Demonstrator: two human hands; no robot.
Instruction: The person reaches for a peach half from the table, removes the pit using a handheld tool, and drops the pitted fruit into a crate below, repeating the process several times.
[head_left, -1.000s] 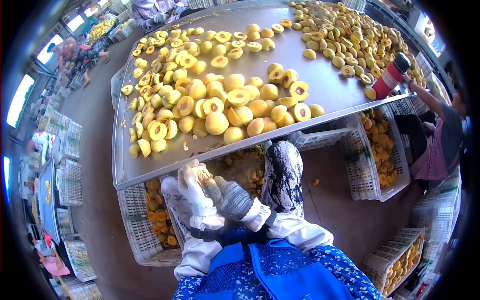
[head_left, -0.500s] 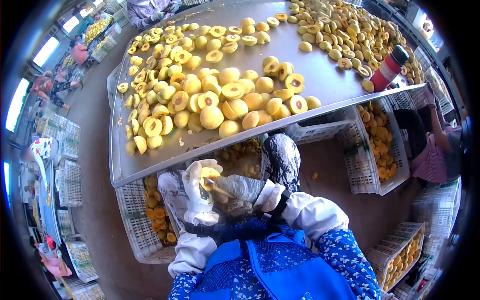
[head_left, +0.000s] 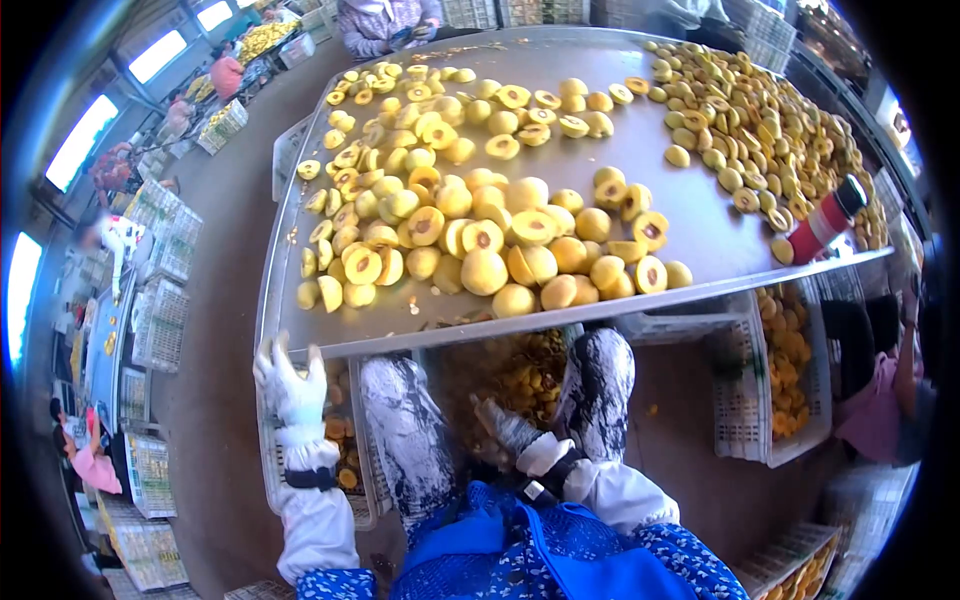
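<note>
My left hand (head_left: 292,388), in a white glove, is beside the table's near left corner, above a crate (head_left: 362,495) of yellow peach halves. Its fingers are spread, with nothing visible in them. My right hand (head_left: 512,428), in a grey glove, is low between my knees. Its fingers look closed, but shadow and blur hide what they hold. Beyond it, peach pieces (head_left: 530,375) lie in a container under the table edge. On the metal table (head_left: 610,150) is a spread of yellow peaches (head_left: 484,271), many halved with pits showing.
A larger peach pile (head_left: 760,130) covers the table's far right, near a red bottle (head_left: 828,220) with a black cap. Another crate (head_left: 745,390) of peach halves stands under the right side. A person (head_left: 388,25) is at the far edge; stacked crates (head_left: 165,325) line the left.
My left hand has left the peach half it held between my knees and moved left, opening over the crate. The right hand, which worked a tool in that half, stays low. The view has shifted.
</note>
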